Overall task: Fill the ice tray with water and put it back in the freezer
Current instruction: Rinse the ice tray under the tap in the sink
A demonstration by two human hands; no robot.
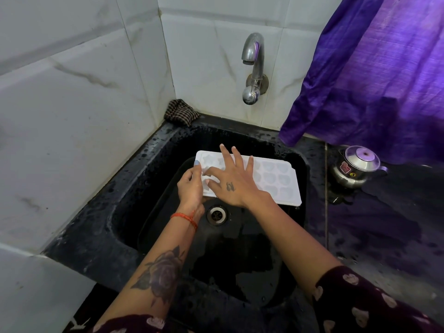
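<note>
- A white plastic ice tray point(276, 179) with moulded cells is held above the basin of a black stone sink point(149, 150), near its back edge.
- The left hand point(191, 186) pinches the tray's left end, thumb on top.
- The right hand point(234, 179) lies flat on the tray, fingers straight and spread.
- A chrome wall tap point(253, 66) stands above the sink's back edge.
- A small steel kettle point(355, 168) sits on the dark counter past the sink's right edge.
</note>
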